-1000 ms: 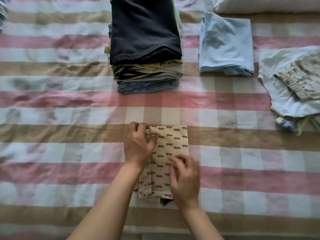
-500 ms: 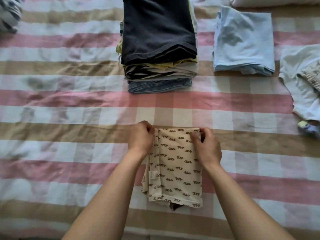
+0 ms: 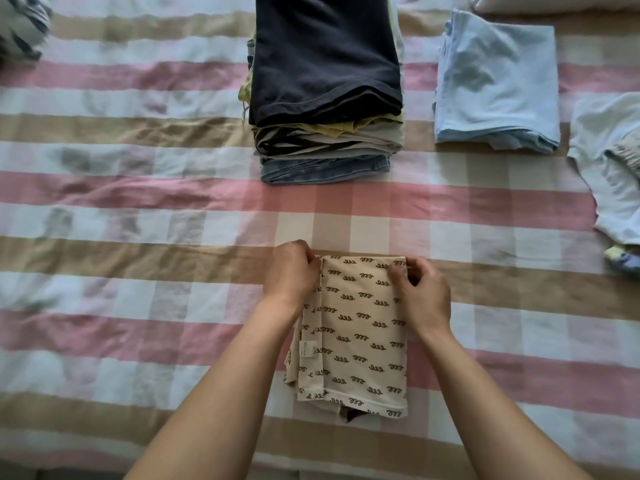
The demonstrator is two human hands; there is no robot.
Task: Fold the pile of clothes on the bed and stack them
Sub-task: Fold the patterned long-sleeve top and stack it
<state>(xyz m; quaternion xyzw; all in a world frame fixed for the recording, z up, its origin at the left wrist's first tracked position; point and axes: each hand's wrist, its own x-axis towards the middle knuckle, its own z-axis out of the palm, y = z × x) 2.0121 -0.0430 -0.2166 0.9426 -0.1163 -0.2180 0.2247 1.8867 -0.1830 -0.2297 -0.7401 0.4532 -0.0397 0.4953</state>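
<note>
A cream garment with a dark squiggle print (image 3: 360,334) lies folded into a narrow rectangle on the striped bedspread (image 3: 138,216) in front of me. My left hand (image 3: 289,271) pinches its far left corner. My right hand (image 3: 420,294) pinches its far right corner. Beyond it stands a tall stack of folded clothes (image 3: 327,98) with a dark navy piece on top and denim at the bottom. A folded light blue garment (image 3: 495,84) lies to the right of the stack.
Unfolded pale clothes (image 3: 613,174) lie heaped at the right edge, with a small colourful piece (image 3: 623,261) below them. A blue-and-white patterned cloth (image 3: 20,26) sits at the top left. A white pillow (image 3: 554,1) shows at the top right.
My right hand has moved from the garment's near edge up to its far right corner. My left hand has stayed at the far left corner. The view has shifted slightly.
</note>
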